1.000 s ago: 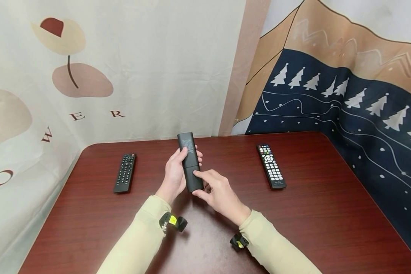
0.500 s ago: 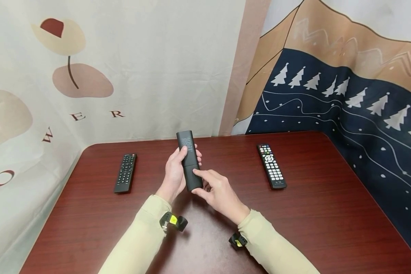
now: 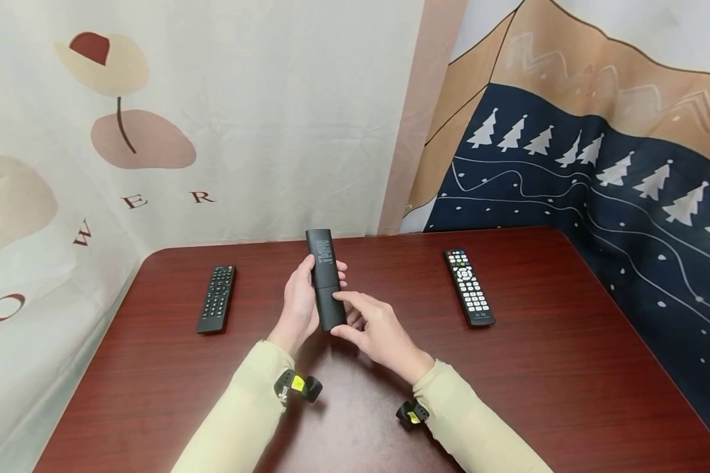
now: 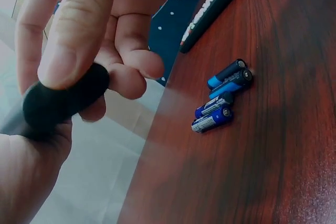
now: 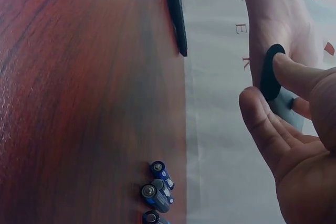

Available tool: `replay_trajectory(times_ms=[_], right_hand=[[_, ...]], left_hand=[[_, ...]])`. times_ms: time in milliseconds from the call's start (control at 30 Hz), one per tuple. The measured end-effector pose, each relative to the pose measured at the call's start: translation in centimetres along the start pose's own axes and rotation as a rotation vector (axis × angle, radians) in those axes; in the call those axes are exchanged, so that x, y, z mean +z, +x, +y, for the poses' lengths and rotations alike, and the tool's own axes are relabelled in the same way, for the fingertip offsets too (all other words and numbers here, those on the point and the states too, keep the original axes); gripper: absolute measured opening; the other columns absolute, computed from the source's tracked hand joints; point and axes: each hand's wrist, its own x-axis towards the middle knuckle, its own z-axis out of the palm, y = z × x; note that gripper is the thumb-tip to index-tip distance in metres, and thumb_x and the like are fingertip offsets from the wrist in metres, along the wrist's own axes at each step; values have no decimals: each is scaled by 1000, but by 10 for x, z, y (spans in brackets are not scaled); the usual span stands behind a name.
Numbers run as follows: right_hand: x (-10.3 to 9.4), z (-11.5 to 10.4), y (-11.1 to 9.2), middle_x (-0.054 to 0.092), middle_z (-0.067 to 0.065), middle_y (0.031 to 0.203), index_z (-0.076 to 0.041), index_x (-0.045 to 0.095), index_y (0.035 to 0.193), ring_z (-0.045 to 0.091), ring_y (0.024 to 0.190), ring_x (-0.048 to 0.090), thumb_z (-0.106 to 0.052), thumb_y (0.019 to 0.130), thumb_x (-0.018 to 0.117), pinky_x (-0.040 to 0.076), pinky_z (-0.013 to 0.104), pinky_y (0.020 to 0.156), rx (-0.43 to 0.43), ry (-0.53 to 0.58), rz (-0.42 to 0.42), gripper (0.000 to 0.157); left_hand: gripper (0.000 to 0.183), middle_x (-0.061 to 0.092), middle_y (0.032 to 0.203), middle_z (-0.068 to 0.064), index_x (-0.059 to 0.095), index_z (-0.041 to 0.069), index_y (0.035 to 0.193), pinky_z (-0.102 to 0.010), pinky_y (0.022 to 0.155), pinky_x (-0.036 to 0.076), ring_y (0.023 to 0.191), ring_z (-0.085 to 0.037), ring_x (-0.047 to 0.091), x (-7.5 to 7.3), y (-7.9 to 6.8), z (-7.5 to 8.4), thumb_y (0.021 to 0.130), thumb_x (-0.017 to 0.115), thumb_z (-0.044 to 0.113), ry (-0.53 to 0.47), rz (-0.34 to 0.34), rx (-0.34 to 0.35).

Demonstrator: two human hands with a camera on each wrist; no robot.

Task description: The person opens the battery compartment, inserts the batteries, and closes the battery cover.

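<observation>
A black remote control [image 3: 326, 269] is held up over the table, its labelled back and the seam of its battery cover facing the head camera. My left hand [image 3: 298, 299] grips it from the left, thumb along the edge and fingertips showing past the far side. At its lower end, my right hand [image 3: 381, 332] has the index finger on the cover and the thumb at the bottom edge. The left wrist view shows the remote's dark end [image 4: 65, 95] under a thumb. Several blue AAA-looking batteries [image 4: 220, 95] lie on the table there, hidden in the head view.
A second black remote [image 3: 216, 299] lies face up at the left of the reddish-brown table [image 3: 538, 394]. Another remote with white buttons [image 3: 469, 288] lies to the right. Printed cloths [image 3: 284, 131] hang behind the table's back edge.
My left thumb has slid off the remote's back to its left edge. The remote has shifted slightly left. My right hand stays at its lower end.
</observation>
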Motion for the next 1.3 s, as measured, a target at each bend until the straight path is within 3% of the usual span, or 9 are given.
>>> replay_trajectory(times_ms=[167,467,733,967,1300], right_hand=[[1,1,-1,69,10,101,2,62,133,15,78,68,-8,89,81,60,28,71,1,13,-33,50],[-3,7,-3,68,6,107,-2,67,127,10,80,67,-14,93,79,58,22,72,-4,-40,-68,39],[-11,10,-2,67,5,104,-3,67,127,11,79,64,-16,94,77,58,28,71,5,-93,-67,37],[-17,15,-2,67,5,108,-3,67,128,12,80,66,-15,93,78,57,25,72,5,-113,-54,38],[-25,23,-3,66,5,107,-5,68,127,10,78,63,-17,96,75,56,26,70,66,-139,-68,34]], left_hand=[[48,66,105,-6,47,0,145,-32,84,54,92,-21,62,-3,-1,3,112,28,28,55,34,24],[43,56,119,-17,43,8,150,-40,99,50,97,-17,58,-13,-1,9,112,35,26,214,98,45],[42,56,114,-8,45,7,150,-33,94,51,95,-13,59,-26,1,13,112,43,25,355,124,33],[42,58,115,-11,49,4,146,-30,87,52,91,-12,59,-34,3,16,109,52,22,481,162,50],[50,57,123,-19,51,6,147,-33,83,45,106,-28,55,-45,3,22,105,60,31,735,201,26]])
